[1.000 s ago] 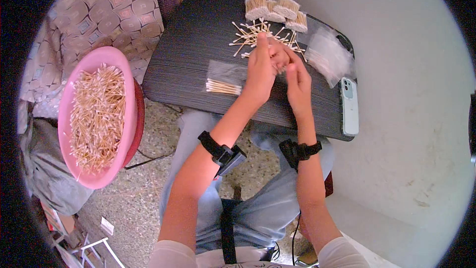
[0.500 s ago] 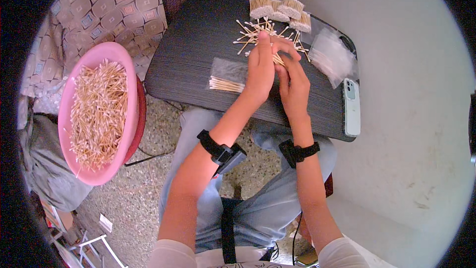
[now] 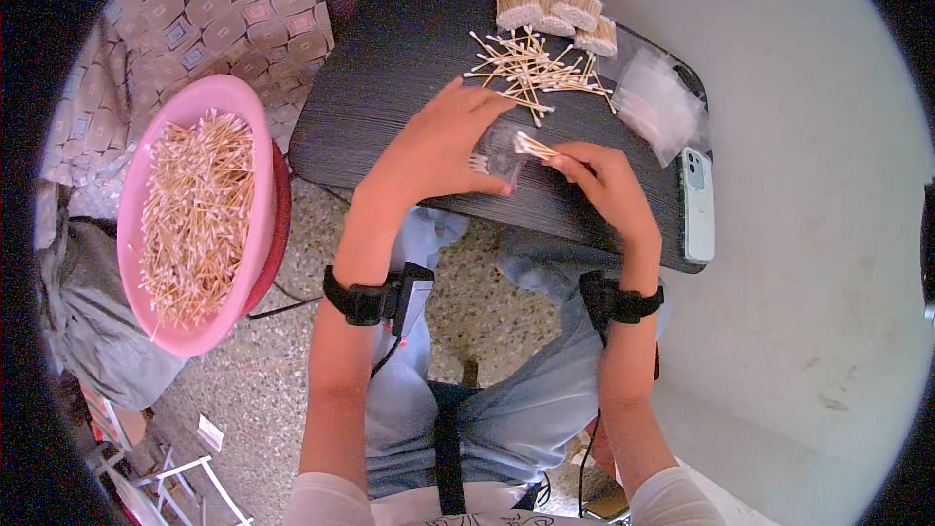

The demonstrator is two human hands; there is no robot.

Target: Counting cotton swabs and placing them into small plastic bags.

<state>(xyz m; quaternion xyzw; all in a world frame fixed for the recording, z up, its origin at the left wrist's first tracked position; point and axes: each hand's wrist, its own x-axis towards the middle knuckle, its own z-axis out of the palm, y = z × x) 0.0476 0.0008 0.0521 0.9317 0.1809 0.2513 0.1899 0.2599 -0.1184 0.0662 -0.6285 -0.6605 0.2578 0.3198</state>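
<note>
My left hand (image 3: 433, 148) curves over a small clear plastic bag (image 3: 505, 148) near the table's front edge. Its thumb lies on the bag's near side, and the other fingers arch over the far side. White tips of cotton swabs (image 3: 478, 164) show inside the bag, partly under this hand. To the right, my right hand (image 3: 609, 185) pinches a small bunch of cotton swabs (image 3: 538, 147) between thumb and fingers. The bunch's white tips point left, at the bag's right edge. A loose pile of cotton swabs (image 3: 536, 68) lies beyond both hands.
Several filled swab packs (image 3: 577, 8) stand behind the pile. Empty clear bags (image 3: 657, 102) and a pale phone (image 3: 696, 205) lie along the right of the dark table (image 3: 375, 68), beside a wall (image 3: 808, 185). A pink basin (image 3: 261, 185) full of swabs sits at left.
My hands have moved apart and nearer to me, away from the pile. The bag has shifted right under my left hand. The swab bunch is now in my right hand alone.
</note>
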